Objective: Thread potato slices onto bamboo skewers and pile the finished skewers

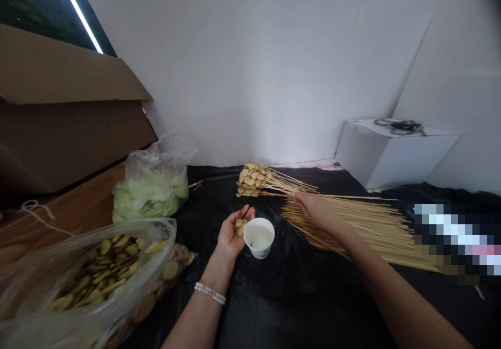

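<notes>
My left hand [231, 237] is cupped round a few pale yellow slices [240, 228], which look like potato. Right beside it stands a white paper cup [260, 237] with what looks like clear liquid inside. My right hand [315, 211] is closed at the near-left end of a wide pile of bamboo skewers [371, 229], its fingertips pinched on a skewer; the exact grip is partly hidden. Behind the cup lies a bundle of skewers threaded with slices [254, 178], their bare sticks pointing right.
At left are an open plastic bag of slices [105, 271] and a tied bag of pale green vegetable [152, 187]. A cardboard box [70, 140] stands behind them. A white box [391, 151] sits at back right. Black sheeting [274, 307] covers the work surface.
</notes>
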### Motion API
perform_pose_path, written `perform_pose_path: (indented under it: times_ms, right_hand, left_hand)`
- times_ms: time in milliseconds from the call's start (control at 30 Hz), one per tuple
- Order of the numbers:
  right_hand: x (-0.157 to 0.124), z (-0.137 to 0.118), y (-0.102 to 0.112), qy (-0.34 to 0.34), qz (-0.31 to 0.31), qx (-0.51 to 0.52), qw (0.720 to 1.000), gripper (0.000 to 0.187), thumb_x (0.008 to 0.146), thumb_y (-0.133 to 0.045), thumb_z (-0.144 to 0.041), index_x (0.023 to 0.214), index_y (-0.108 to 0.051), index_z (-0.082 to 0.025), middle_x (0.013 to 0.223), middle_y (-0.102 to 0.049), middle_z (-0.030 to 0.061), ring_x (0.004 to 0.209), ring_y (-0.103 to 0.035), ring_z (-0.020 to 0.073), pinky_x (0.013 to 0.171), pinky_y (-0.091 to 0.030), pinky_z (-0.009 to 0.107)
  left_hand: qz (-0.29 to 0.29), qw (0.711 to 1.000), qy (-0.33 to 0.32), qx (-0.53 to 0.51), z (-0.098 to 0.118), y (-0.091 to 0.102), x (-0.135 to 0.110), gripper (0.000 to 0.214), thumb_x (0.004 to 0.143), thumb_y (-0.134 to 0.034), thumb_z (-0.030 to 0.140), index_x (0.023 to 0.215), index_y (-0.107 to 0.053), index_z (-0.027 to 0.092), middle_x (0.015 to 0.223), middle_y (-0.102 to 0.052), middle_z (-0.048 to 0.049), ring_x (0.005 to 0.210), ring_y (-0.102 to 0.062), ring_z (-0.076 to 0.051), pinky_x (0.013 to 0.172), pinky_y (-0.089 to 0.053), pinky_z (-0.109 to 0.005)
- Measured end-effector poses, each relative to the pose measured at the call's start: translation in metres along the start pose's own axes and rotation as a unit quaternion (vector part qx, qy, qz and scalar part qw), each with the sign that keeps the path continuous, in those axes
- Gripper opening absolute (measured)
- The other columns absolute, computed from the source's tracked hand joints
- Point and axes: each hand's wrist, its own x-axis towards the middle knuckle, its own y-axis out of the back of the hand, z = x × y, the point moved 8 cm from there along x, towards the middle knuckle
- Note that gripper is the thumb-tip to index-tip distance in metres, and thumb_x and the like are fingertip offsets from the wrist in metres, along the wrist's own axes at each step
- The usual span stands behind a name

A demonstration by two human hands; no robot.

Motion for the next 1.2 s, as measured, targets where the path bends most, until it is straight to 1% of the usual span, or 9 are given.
perform_pose_path:
  times_ms: [133, 267, 367, 500, 633, 733, 867, 1033, 1200]
  right_hand:
    - [-0.002, -0.032, -0.003, 0.04, 0.02, 0.044, 0.998, 0.023, 0.094, -0.034, -0.024, 0.089, -0.057, -0.019, 0.085, -0.065, 0.0044, 0.078, -0.057, 0.0143, 0.068, -0.033, 0.022]
    - [-0.003, -0.048, -0.011, 0.048, 0.01, 0.093, 0.994, 0.024, 0.092, -0.038, -0.025, 0.093, -0.062, -0.019, 0.092, -0.066, 0.0059, 0.086, -0.058, 0.0162, 0.073, -0.036, 0.024]
    - [-0.005, -0.057, -0.005, 0.065, 0.013, 0.202, 0.977, 0.026, 0.091, -0.039, -0.027, 0.093, -0.064, -0.019, 0.088, -0.067, 0.0044, 0.081, -0.058, 0.0147, 0.072, -0.038, 0.023]
    - [-0.013, -0.071, 0.008, 0.053, -0.015, 0.282, 0.958, 0.038, 0.091, -0.039, -0.043, 0.078, -0.064, -0.017, 0.066, -0.061, 0.0011, 0.059, -0.05, 0.0114, 0.054, -0.033, 0.022]
    - [-0.023, -0.093, 0.007, 0.071, -0.075, 0.283, 0.953, 0.03, 0.084, -0.051, -0.044, 0.089, -0.067, -0.019, 0.064, -0.06, -0.0014, 0.055, -0.048, 0.0104, 0.052, -0.031, 0.022]
    - [-0.025, -0.103, 0.001, 0.094, -0.085, 0.274, 0.953, 0.027, 0.087, -0.046, -0.034, 0.085, -0.068, -0.018, 0.068, -0.064, 0.0001, 0.058, -0.049, 0.0104, 0.055, -0.032, 0.022]
    - [-0.026, -0.104, -0.002, 0.093, -0.096, 0.258, 0.957, 0.026, 0.085, -0.044, -0.026, 0.075, -0.065, -0.016, 0.065, -0.061, -0.0002, 0.057, -0.047, 0.0095, 0.054, -0.03, 0.021]
    - [-0.035, -0.11, 0.011, 0.115, -0.128, 0.232, 0.957, 0.028, 0.082, -0.044, -0.024, 0.057, -0.052, -0.016, 0.052, -0.046, -0.0039, 0.05, -0.035, 0.0073, 0.048, -0.021, 0.022]
    - [-0.043, -0.118, 0.013, 0.141, -0.145, 0.202, 0.958, 0.026, 0.081, -0.044, -0.02, 0.056, -0.049, -0.016, 0.052, -0.046, -0.0041, 0.049, -0.036, 0.0065, 0.048, -0.02, 0.023]
  left_hand:
    - [-0.024, 0.999, -0.025, -0.032, 0.006, 0.0, 0.0, 0.033, 0.089, -0.04, 0.022, 0.113, -0.058, 0.01, 0.104, -0.064, -0.0193, 0.091, -0.066, -0.025, 0.074, -0.057, -0.039]
    - [-0.032, 0.996, -0.057, -0.067, 0.016, -0.001, -0.003, 0.038, 0.092, -0.034, 0.03, 0.119, -0.056, 0.013, 0.114, -0.06, -0.0201, 0.098, -0.064, -0.027, 0.076, -0.056, -0.045]
    - [-0.047, 0.993, -0.06, -0.095, 0.018, -0.005, -0.006, 0.04, 0.093, -0.031, 0.03, 0.122, -0.054, 0.013, 0.113, -0.06, -0.0198, 0.098, -0.064, -0.026, 0.075, -0.056, -0.042]
    - [-0.073, 0.99, -0.037, -0.112, 0.013, -0.012, -0.01, 0.039, 0.092, -0.035, 0.026, 0.124, -0.053, 0.011, 0.1, -0.064, -0.0164, 0.085, -0.065, -0.02, 0.067, -0.056, -0.03]
    - [-0.093, 0.991, 0.0, -0.096, 0.005, -0.014, -0.01, 0.037, 0.092, -0.038, 0.027, 0.12, -0.055, 0.012, 0.084, -0.063, -0.012, 0.063, -0.059, -0.012, 0.047, -0.048, -0.017]
    - [-0.106, 0.99, 0.006, -0.096, 0.004, -0.014, -0.01, 0.034, 0.092, -0.037, 0.027, 0.117, -0.057, 0.013, 0.078, -0.06, -0.0094, 0.054, -0.052, -0.009, 0.038, -0.041, -0.015]
    - [-0.095, 0.991, 0.013, -0.097, 0.001, -0.012, -0.008, 0.032, 0.092, -0.039, 0.026, 0.111, -0.058, 0.01, 0.077, -0.059, -0.009, 0.054, -0.05, -0.008, 0.038, -0.039, -0.013]
    - [-0.074, 0.993, 0.018, -0.09, -0.002, -0.009, -0.006, 0.03, 0.091, -0.041, 0.025, 0.111, -0.058, 0.011, 0.075, -0.059, -0.0082, 0.054, -0.05, -0.007, 0.04, -0.039, -0.012]
    - [-0.073, 0.991, 0.032, -0.109, -0.008, -0.01, -0.006, 0.03, 0.091, -0.042, 0.025, 0.109, -0.058, 0.008, 0.077, -0.059, -0.0096, 0.057, -0.053, -0.009, 0.042, -0.041, -0.013]
